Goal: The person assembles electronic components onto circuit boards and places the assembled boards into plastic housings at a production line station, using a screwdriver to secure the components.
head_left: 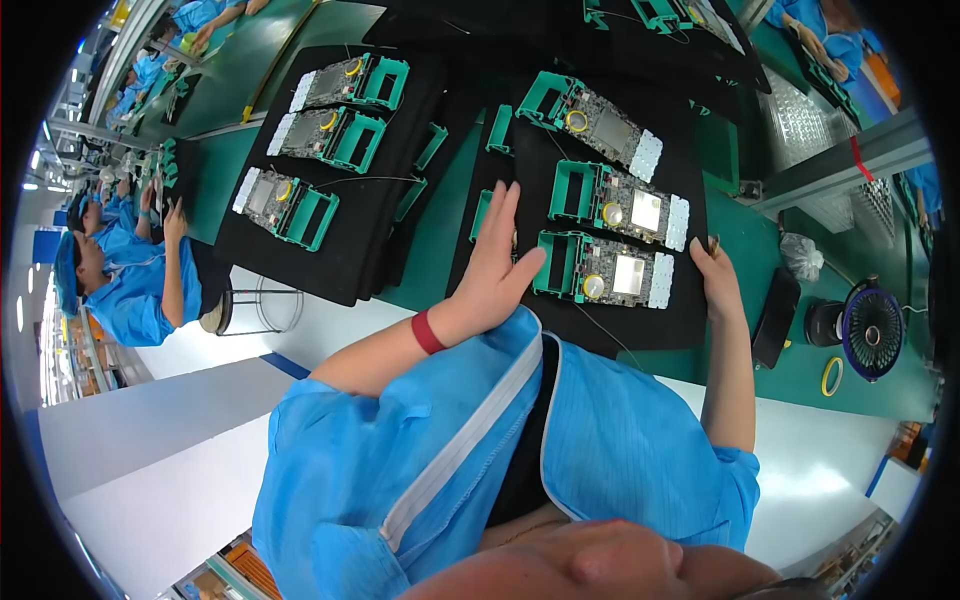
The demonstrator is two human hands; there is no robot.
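My left hand, with a red band at its wrist, is at the left edge of a black mat. Its fingers are stretched out and its thumb is spread. At the mat's right edge, my right hand closes on the edge, some fingers hidden. Between my hands, three circuit boards in green plastic frames lie on the mat: a near one, a middle one and a tilted far one. Each carries a round yellow-rimmed part and a white bubbly strip. Small green frames lie by the left edge.
Left of me, another black mat bears three similar boards. At right on the green table are a small fan, a tape roll, a dark flat object and crumpled plastic. A co-worker sits at left.
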